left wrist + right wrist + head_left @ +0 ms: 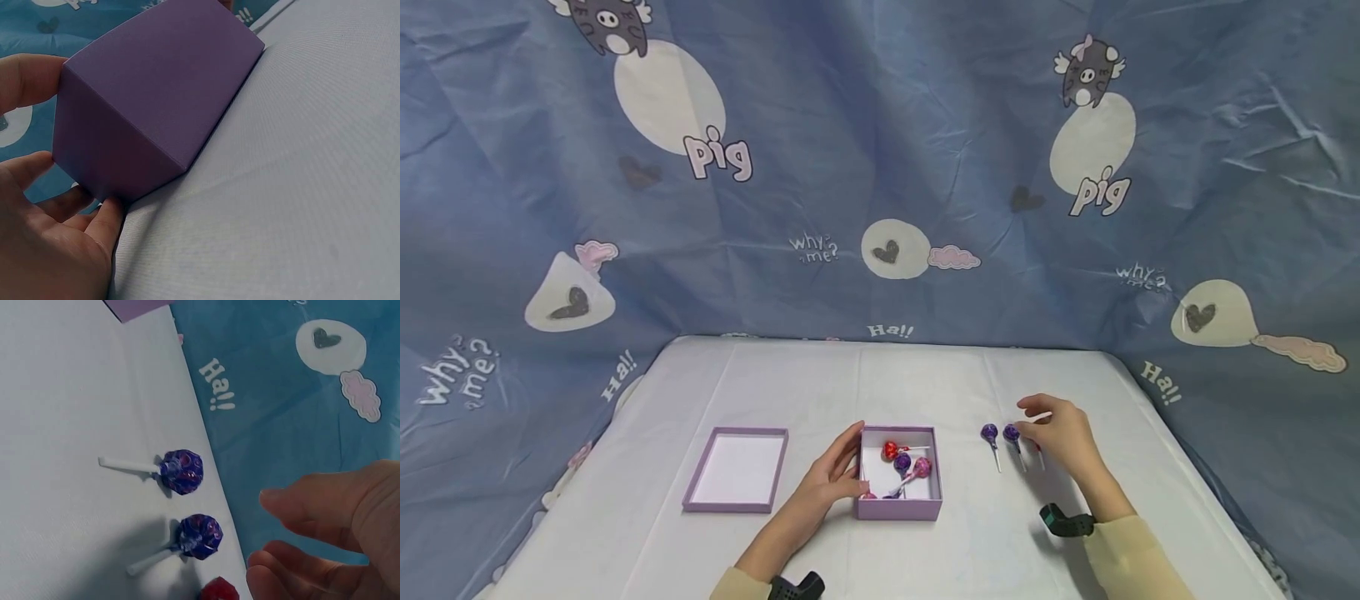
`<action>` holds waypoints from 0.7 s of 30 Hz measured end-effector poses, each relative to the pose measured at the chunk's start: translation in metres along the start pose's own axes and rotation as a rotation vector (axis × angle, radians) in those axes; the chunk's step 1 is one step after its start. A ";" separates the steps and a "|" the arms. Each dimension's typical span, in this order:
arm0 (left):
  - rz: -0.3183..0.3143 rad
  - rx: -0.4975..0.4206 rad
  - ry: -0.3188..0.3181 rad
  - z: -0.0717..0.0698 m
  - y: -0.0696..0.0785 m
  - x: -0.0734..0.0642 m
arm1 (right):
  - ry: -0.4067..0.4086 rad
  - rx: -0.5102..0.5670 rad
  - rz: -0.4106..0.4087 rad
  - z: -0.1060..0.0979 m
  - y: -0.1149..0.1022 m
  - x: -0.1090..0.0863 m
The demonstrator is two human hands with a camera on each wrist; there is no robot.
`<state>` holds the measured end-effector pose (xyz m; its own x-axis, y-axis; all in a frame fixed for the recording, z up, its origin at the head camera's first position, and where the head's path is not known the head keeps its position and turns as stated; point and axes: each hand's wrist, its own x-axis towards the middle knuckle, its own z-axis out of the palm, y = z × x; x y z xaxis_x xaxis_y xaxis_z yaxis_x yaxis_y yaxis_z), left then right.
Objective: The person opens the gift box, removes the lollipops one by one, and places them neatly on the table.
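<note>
My left hand holds a small purple box at its left side, thumb over the near rim corner and fingers along the wall. The left wrist view shows the fingertips against the purple side of the box. Inside lie several lollipops, among them a red one, a purple one and a pink one. My right hand hovers with thumb and fingers apart beside two purple lollipops. A red lollipop is cut off by the right wrist frame and mostly hidden by the hand in the head view.
A shallow purple lid with a white inside lies left of the box. All stands on a white-covered table, with a blue patterned cloth hanging behind it. Dark straps sit round the wrists.
</note>
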<state>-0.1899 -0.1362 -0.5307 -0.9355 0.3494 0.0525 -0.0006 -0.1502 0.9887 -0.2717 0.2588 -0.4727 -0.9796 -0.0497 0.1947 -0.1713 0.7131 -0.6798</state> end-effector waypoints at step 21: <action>-0.005 0.012 -0.008 0.000 0.000 0.001 | -0.031 -0.008 -0.076 0.012 -0.020 -0.010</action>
<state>-0.1909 -0.1359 -0.5308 -0.9327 0.3573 0.0483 -0.0014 -0.1374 0.9905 -0.2603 0.2363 -0.4698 -0.9667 -0.1255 0.2232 -0.2444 0.7122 -0.6580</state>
